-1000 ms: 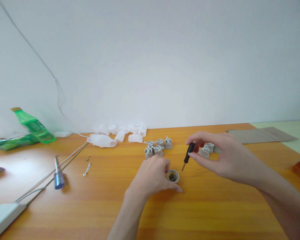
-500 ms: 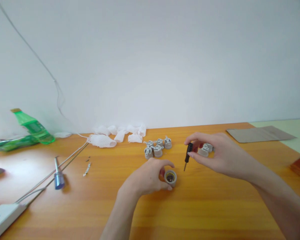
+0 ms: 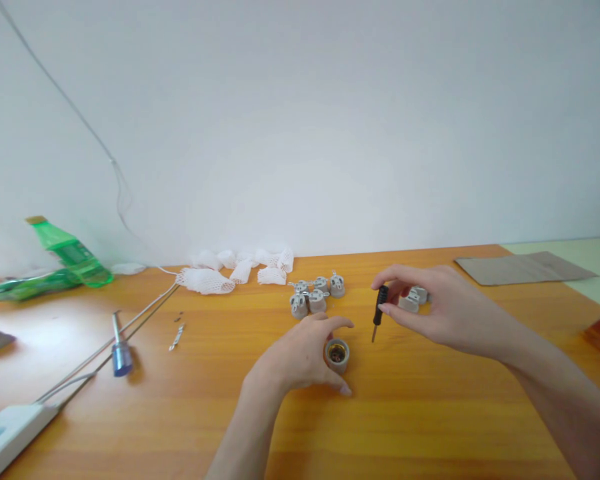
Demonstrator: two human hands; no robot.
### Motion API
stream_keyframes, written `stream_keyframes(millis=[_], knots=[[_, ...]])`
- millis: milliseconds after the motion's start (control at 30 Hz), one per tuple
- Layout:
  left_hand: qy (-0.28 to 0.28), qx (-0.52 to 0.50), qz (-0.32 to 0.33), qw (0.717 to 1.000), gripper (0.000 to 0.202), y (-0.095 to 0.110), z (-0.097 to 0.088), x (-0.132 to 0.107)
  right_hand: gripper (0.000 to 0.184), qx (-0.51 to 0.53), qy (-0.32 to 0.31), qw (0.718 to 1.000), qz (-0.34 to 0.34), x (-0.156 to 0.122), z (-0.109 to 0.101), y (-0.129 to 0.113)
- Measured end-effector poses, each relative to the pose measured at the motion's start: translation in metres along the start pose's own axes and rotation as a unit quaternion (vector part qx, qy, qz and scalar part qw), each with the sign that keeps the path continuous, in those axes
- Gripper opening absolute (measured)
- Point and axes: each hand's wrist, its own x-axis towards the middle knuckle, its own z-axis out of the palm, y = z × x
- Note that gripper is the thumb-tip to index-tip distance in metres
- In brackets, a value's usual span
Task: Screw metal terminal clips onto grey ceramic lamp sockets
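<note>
My left hand (image 3: pixel 300 357) curls round a small grey lamp socket (image 3: pixel 337 355) standing on the wooden table (image 3: pixel 430 413), its open end with a brass inside facing up. My right hand (image 3: pixel 440 307) pinches a small black-handled screwdriver (image 3: pixel 379 310), held upright with its tip pointing down at the table just right of the socket. Behind the left hand lies a cluster of several grey socket parts (image 3: pixel 314 295). More grey socket parts (image 3: pixel 414 299) sit behind the fingers of my right hand.
White foam netting (image 3: pixel 233 270) lies by the wall. A blue-handled screwdriver (image 3: pixel 120 347), thin cables (image 3: pixel 130 323) and a small metal piece (image 3: pixel 176 337) lie at left, a white power strip (image 3: pixel 10 430) at lower left, a green bottle (image 3: pixel 65 257) far left. Brown cardboard (image 3: pixel 525 267) lies at right.
My left hand has tipped the socket and shifted its grip slightly towards me and left. My right hand has turned the screwdriver more upright and moved it a little right.
</note>
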Motion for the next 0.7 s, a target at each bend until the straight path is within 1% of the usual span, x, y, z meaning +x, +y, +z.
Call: stream_keyframes(millis=[67, 167, 233, 300, 433, 700], knots=[[-0.016, -0.012, 0.010, 1.000, 0.084, 0.001, -0.004, -0.003, 0.023, 0.001, -0.002, 1.000, 0.006, 0.000, 0.000, 0.000], [-0.031, -0.023, 0.028, 0.999, 0.055, 0.004, -0.013, -0.008, 0.022, 0.010, -0.004, 1.000, 0.017, 0.000, 0.000, -0.002], [-0.029, -0.019, 0.043, 0.998, 0.037, 0.005, -0.015, -0.010, 0.023, 0.018, -0.006, 1.000, 0.019, 0.000, 0.000, -0.003], [-0.014, -0.003, 0.050, 0.999, 0.027, 0.006, -0.013, -0.009, 0.023, 0.021, -0.006, 1.000, 0.018, 0.000, 0.000, -0.004], [0.009, 0.024, 0.062, 0.998, 0.028, 0.009, -0.007, -0.005, 0.024, 0.019, 0.000, 1.000, 0.021, 0.000, 0.001, -0.002], [0.003, 0.056, 0.076, 0.995, 0.031, 0.019, -0.004, -0.005, 0.022, 0.016, 0.001, 1.000, 0.005, 0.001, 0.002, 0.005]])
